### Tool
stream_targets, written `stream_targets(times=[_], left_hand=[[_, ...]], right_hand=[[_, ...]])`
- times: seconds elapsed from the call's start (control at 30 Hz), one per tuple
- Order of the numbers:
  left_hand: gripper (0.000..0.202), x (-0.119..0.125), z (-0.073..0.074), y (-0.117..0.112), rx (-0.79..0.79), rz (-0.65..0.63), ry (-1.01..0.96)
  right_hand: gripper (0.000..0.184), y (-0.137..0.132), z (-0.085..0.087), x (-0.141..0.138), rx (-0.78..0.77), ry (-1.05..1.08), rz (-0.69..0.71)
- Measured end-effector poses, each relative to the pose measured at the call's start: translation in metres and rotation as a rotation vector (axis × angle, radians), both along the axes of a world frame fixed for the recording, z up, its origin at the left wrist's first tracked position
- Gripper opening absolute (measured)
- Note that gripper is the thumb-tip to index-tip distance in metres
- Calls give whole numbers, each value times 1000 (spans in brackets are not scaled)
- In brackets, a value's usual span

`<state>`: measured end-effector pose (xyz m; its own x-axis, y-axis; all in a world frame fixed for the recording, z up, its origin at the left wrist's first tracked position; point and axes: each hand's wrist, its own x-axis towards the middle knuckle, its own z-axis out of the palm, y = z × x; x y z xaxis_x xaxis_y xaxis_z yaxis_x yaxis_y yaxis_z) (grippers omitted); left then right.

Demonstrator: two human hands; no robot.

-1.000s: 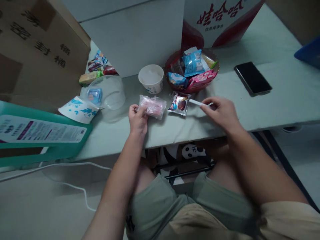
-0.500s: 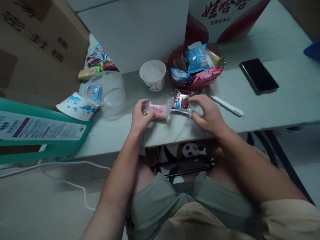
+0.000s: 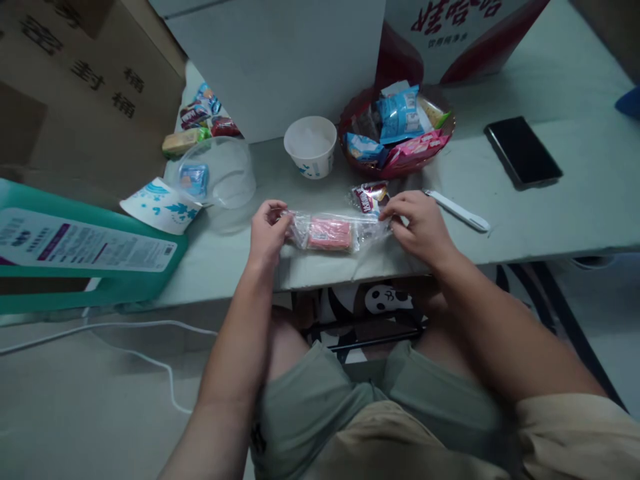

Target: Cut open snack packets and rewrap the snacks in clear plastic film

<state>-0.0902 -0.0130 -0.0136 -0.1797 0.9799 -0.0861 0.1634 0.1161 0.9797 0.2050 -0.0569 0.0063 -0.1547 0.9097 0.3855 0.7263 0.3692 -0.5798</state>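
Note:
A pink block in a clear plastic wrapper (image 3: 330, 235) is stretched out between my two hands, near the table's front edge. My left hand (image 3: 270, 232) is closed on the wrapper's left end. The right end is pinched in my right hand (image 3: 414, 219). Just behind the wrapper, by my right fingertips, lies a small dark red and silver snack packet (image 3: 369, 197), partly covered. To the right of that hand rests a slim white knife-like tool (image 3: 459, 211).
Behind stand a paper cup (image 3: 311, 148) and a red bowl (image 3: 350, 160) of snack packets. A clear plastic cup (image 3: 235, 173), a tipped paper cup (image 3: 160, 205) and a green jug (image 3: 165, 280) are at left. A phone (image 3: 523, 152) lies at right.
My right hand has left the dark red packet and taken the wrapper's right end. The crumpled wrapper is now pulled out straight, and my left hand has shifted slightly left.

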Motion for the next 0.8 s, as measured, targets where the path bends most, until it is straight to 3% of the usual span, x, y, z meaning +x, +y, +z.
stream_targets(times=[0.07, 0.13, 0.2, 0.27, 0.3, 0.37, 0.43, 0.57, 0.8], left_hand=[[20, -6, -3, 0, 72, 63, 110], [25, -10, -2, -2, 236, 70, 257], [41, -12, 2, -6, 428, -92, 435], [53, -11, 7, -10, 513, -326, 587], [50, -10, 9, -11, 497, -404, 636], [30, -6, 13, -12, 395, -426, 664], [16, -3, 16, -11, 291, -341, 593], [18, 2, 23, -9, 184, -214, 321], [19, 2, 26, -5, 81, -131, 16]], right_hand=[[25, -1, 4, 3, 37, 54, -171], [29, -6, 10, 0, 124, 114, -234], [27, -13, 16, -10, 221, 128, -88], [23, -21, 18, -23, 266, 34, 169], [23, -24, 17, -29, 261, -43, 268], [26, -28, 13, -39, 199, -212, 320], [32, -28, 9, -44, 97, -342, 241], [41, -30, 8, -48, -1, -472, 113], [17, -35, 1, -69, 171, -449, 68]])
